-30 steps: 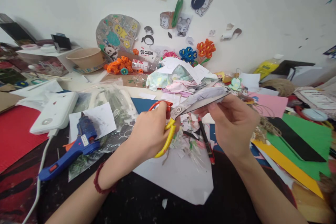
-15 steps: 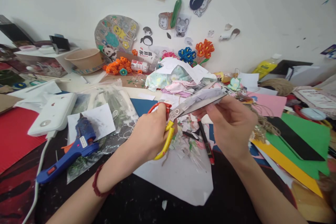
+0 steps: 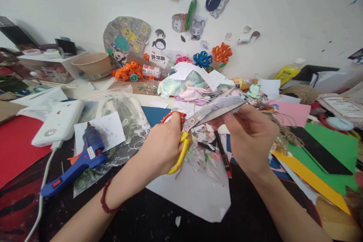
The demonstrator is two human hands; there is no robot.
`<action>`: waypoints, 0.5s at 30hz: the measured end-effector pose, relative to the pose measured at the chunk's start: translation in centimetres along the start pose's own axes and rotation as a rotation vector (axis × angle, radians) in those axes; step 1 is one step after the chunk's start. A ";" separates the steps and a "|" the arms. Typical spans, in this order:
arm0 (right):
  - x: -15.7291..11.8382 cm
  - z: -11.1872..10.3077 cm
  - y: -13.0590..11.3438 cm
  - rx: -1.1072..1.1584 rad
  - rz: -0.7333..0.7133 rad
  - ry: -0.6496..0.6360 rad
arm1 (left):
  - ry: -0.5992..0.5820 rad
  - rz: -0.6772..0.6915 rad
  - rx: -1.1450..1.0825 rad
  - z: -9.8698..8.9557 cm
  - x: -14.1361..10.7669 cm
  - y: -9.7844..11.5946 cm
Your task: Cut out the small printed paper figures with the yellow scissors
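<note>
Yellow-and-red-handled steel scissors (image 3: 192, 121) are gripped in your left hand (image 3: 167, 143) above the scrap-strewn white sheet (image 3: 195, 196) on your cluttered black tabletop (image 3: 153, 221), your right hand (image 3: 251, 136) pinching a pale paper piece (image 3: 217, 106), a picture-dotted white wall (image 3: 278, 3) behind.

The scissors (image 3: 183, 150) have one yellow handle and one red.

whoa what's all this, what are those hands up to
The left hand grips scissors with red and yellow handles, their blades apart around a thin pale sheet with dark lines. The right hand pinches the far end of that sheet. Below lie small paper scraps, and a blue glue gun rests off to the left.
</note>
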State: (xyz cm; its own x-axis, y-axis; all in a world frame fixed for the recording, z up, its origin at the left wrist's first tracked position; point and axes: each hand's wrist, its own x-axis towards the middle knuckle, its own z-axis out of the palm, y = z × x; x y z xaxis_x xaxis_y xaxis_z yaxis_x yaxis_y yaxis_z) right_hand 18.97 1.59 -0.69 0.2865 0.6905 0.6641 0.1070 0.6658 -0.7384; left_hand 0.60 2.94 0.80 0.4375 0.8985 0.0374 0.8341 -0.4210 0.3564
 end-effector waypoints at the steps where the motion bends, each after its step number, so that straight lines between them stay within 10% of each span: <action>1: 0.0 0.0 0.0 0.002 0.010 0.002 | 0.004 0.001 -0.005 0.0 0.0 0.0; 15: -0.4 0.1 -0.4 0.081 0.105 -0.002 | 0.040 -0.007 -0.069 -0.1 0.1 0.1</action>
State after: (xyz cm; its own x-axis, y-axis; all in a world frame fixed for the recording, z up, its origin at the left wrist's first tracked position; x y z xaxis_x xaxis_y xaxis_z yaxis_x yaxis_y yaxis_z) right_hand 18.66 1.07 -0.65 0.2899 0.7584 0.5837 -0.0013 0.6102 -0.7922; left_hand 0.74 2.96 0.90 0.4167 0.9062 0.0713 0.8114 -0.4062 0.4203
